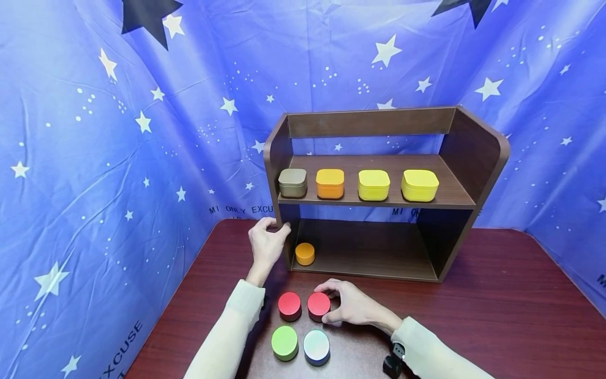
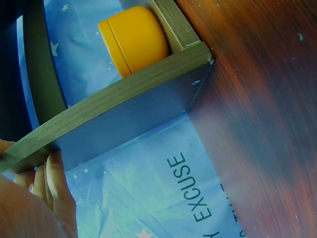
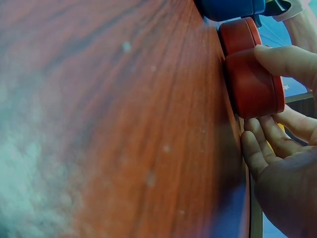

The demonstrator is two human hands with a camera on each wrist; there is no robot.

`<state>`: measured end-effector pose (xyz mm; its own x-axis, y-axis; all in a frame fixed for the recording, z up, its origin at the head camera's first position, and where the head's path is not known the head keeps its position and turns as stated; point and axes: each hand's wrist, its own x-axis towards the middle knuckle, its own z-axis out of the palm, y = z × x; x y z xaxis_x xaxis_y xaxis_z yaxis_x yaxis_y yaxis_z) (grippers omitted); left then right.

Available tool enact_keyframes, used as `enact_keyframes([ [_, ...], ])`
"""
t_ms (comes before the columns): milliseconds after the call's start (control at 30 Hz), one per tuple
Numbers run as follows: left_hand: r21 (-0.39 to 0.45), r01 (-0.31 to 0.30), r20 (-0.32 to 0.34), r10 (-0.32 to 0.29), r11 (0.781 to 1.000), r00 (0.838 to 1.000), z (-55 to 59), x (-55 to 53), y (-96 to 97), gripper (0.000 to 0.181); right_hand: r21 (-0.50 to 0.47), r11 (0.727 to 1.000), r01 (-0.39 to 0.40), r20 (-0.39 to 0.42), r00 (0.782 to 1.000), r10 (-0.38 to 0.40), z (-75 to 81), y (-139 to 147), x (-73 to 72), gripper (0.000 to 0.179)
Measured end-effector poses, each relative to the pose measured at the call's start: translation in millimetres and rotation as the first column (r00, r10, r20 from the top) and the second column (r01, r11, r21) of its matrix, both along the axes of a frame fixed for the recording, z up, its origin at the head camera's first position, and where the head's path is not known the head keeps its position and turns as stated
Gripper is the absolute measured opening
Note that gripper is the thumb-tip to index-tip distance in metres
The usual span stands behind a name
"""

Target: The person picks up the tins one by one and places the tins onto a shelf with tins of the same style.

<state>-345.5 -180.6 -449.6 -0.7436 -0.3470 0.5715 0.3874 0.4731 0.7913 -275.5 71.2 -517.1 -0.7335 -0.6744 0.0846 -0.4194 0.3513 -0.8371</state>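
Note:
My left hand (image 1: 268,243) grips the front edge of the left side panel of a dark brown two-tier shelf (image 1: 369,247); in the left wrist view its fingers (image 2: 57,178) lie against the panel's outer face. Below, my right hand (image 1: 352,304) has thumb and fingers around a round red tin (image 1: 319,304), which stands on the table. The right wrist view shows the thumb (image 3: 285,62) against this tin's side. A second round red tin (image 1: 290,304) stands to its left. Nearer me are a round green tin (image 1: 284,341) and a round tin with a pale, shiny lid (image 1: 316,345).
Inside the lower tier, at the left, sits a round orange tin (image 1: 305,253). Along the upper tier stand a grey-brown square tin (image 1: 292,182), an orange one (image 1: 330,183) and two yellow ones (image 1: 374,185). A blue starry cloth (image 1: 142,158) hangs around the dark red table (image 1: 511,295).

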Motion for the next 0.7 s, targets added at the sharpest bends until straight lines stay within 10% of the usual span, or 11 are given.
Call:
enact_keyframes([
  [700,-0.001,-0.011,-0.003,0.011,1.0,1.0,-0.2,0.2,0.2,0.009,-0.006,1.0,0.002,-0.007,1.0,-0.002,-2.3,0.0,-0.7,0.055],
])
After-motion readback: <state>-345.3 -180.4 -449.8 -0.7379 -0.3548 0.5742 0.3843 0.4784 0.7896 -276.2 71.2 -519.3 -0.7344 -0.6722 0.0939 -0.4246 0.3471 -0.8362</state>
